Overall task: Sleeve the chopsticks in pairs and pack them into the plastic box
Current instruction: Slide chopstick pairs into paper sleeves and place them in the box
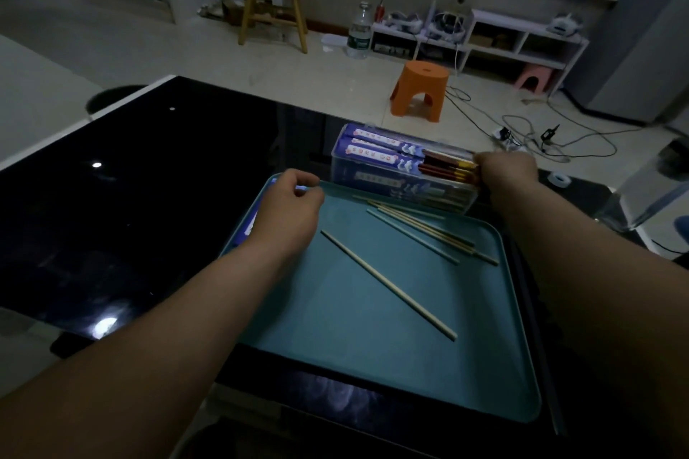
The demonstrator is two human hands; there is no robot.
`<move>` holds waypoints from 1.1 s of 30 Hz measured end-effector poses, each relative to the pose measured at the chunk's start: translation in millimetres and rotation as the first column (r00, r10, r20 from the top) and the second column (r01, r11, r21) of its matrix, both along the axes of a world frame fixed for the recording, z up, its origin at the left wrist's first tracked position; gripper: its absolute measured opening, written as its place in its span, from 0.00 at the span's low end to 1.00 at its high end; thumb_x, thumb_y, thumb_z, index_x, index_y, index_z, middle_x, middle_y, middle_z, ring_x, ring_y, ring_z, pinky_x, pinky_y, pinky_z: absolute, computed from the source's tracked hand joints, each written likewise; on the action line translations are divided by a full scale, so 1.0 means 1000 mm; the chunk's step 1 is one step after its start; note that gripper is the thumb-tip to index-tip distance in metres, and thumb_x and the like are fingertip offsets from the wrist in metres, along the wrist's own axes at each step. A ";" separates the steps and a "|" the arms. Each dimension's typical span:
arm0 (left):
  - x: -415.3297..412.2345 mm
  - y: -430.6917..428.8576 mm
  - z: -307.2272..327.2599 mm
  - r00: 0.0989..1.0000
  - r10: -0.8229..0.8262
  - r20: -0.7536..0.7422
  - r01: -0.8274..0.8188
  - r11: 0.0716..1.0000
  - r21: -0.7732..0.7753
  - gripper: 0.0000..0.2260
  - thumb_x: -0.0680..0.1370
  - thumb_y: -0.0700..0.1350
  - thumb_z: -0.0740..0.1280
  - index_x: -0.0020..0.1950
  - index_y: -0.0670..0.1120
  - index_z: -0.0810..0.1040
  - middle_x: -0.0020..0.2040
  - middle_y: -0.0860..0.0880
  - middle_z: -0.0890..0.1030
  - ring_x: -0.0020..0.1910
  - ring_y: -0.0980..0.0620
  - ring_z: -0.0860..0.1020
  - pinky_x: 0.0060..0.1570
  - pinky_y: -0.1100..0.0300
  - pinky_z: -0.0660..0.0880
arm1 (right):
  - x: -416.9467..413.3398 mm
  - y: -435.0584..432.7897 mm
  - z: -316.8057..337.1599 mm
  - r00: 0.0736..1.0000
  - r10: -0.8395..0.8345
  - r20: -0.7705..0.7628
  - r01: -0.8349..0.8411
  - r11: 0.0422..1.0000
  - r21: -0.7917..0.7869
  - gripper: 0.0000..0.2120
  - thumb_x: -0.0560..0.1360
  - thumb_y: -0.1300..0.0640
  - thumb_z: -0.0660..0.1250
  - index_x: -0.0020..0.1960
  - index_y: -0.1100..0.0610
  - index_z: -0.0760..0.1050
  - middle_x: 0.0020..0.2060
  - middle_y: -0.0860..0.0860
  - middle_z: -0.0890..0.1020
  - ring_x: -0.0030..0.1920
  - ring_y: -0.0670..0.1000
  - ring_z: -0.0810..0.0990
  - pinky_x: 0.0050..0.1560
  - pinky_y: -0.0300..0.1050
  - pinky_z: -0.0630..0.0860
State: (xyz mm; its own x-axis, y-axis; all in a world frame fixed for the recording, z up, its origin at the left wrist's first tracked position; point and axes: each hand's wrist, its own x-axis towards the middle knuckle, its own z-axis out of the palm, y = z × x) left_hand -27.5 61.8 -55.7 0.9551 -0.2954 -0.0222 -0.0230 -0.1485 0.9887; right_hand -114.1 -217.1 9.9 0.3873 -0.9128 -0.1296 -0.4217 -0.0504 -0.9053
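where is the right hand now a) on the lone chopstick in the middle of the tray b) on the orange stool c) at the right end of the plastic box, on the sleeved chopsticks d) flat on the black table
c: the right hand is at the right end of the plastic box, fingers curled on the ends of the sleeved chopsticks, while the lone chopstick lies untouched on the tray.

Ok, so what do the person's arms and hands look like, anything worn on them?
The left forearm and right forearm are bare up to the frame edge, no sleeves. The left hand and right hand have no gloves, and no watch, bracelet or ring shows in the dim light.
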 end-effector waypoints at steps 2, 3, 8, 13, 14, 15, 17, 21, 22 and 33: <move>-0.001 0.000 0.000 1.000 -0.011 -0.001 0.011 1.000 0.009 0.05 0.80 0.45 0.66 0.55 0.53 0.78 0.47 0.49 0.79 0.39 0.51 0.76 0.40 0.54 0.73 | -0.002 0.002 -0.003 1.000 0.024 0.012 -0.023 0.999 -0.044 0.05 0.80 0.60 0.67 0.46 0.59 0.77 0.45 0.59 0.82 0.46 0.58 0.84 0.52 0.55 0.83; -0.001 0.000 -0.001 1.000 -0.013 -0.001 0.013 1.000 0.013 0.05 0.80 0.45 0.65 0.55 0.53 0.78 0.47 0.49 0.79 0.38 0.51 0.76 0.40 0.54 0.73 | -0.004 0.002 -0.006 0.999 0.032 0.021 -0.031 0.997 -0.074 0.06 0.80 0.61 0.66 0.44 0.58 0.78 0.45 0.59 0.82 0.48 0.60 0.83 0.52 0.58 0.82; 0.001 0.002 -0.001 1.000 -0.016 0.006 0.016 1.000 0.024 0.06 0.80 0.46 0.66 0.56 0.53 0.78 0.45 0.49 0.79 0.39 0.50 0.76 0.41 0.53 0.73 | -0.017 0.017 -0.033 0.988 0.139 0.064 -0.120 0.964 -0.235 0.04 0.80 0.59 0.66 0.51 0.57 0.80 0.47 0.56 0.82 0.50 0.58 0.82 0.53 0.56 0.81; 0.000 0.001 -0.002 1.000 -0.015 -0.004 0.015 1.000 0.018 0.06 0.81 0.45 0.65 0.56 0.50 0.77 0.44 0.49 0.78 0.40 0.49 0.76 0.41 0.54 0.72 | -0.043 0.031 -0.076 0.883 0.299 -0.363 -0.441 0.795 -0.417 0.06 0.78 0.55 0.68 0.43 0.55 0.80 0.39 0.52 0.83 0.42 0.57 0.82 0.43 0.48 0.75; -0.001 0.001 -0.002 1.000 -0.021 -0.006 0.021 1.000 0.019 0.05 0.80 0.45 0.65 0.56 0.51 0.77 0.45 0.50 0.78 0.40 0.49 0.76 0.41 0.54 0.72 | -0.049 0.031 -0.083 0.841 0.286 -0.459 -0.495 0.749 -0.440 0.05 0.78 0.53 0.69 0.45 0.53 0.81 0.42 0.51 0.82 0.44 0.56 0.81 0.44 0.46 0.73; 0.000 0.001 -0.002 1.000 -0.025 -0.005 0.025 1.000 0.018 0.05 0.80 0.45 0.65 0.55 0.51 0.77 0.46 0.50 0.78 0.41 0.49 0.76 0.42 0.54 0.73 | -0.055 0.032 -0.088 0.807 0.271 -0.524 -0.538 0.704 -0.463 0.05 0.77 0.50 0.70 0.47 0.51 0.80 0.44 0.50 0.81 0.45 0.55 0.80 0.45 0.46 0.71; 0.002 0.001 -0.002 1.000 -0.029 0.000 0.029 0.999 0.024 0.04 0.80 0.46 0.66 0.54 0.52 0.77 0.48 0.50 0.78 0.43 0.48 0.78 0.44 0.52 0.75 | -0.063 0.036 -0.091 0.772 0.253 -0.583 -0.593 0.618 -0.516 0.07 0.77 0.46 0.70 0.49 0.49 0.78 0.45 0.49 0.76 0.46 0.52 0.75 0.45 0.46 0.70; 0.005 0.001 -0.003 1.000 -0.020 0.012 0.020 0.999 0.035 0.02 0.79 0.46 0.66 0.51 0.53 0.76 0.46 0.51 0.78 0.44 0.48 0.78 0.47 0.51 0.77 | -0.069 0.044 -0.092 0.770 0.246 -0.589 -0.618 0.520 -0.590 0.10 0.78 0.44 0.70 0.51 0.49 0.76 0.46 0.46 0.72 0.47 0.49 0.70 0.46 0.46 0.68; 0.006 0.001 -0.003 1.000 -0.017 0.015 0.017 0.999 0.037 0.02 0.79 0.46 0.66 0.51 0.53 0.76 0.46 0.50 0.78 0.44 0.48 0.78 0.48 0.51 0.77 | -0.070 0.045 -0.092 0.763 0.246 -0.598 -0.630 0.494 -0.600 0.10 0.78 0.44 0.70 0.51 0.49 0.77 0.46 0.46 0.72 0.47 0.50 0.70 0.46 0.46 0.68; 0.023 0.023 0.009 0.997 0.067 -0.028 -0.067 0.998 -0.004 0.03 0.76 0.46 0.66 0.49 0.52 0.77 0.49 0.49 0.80 0.48 0.46 0.80 0.48 0.51 0.77 | -0.070 0.047 -0.092 0.717 0.240 -0.654 -0.669 0.499 -0.550 0.14 0.79 0.45 0.67 0.60 0.51 0.75 0.54 0.52 0.79 0.55 0.55 0.77 0.53 0.50 0.74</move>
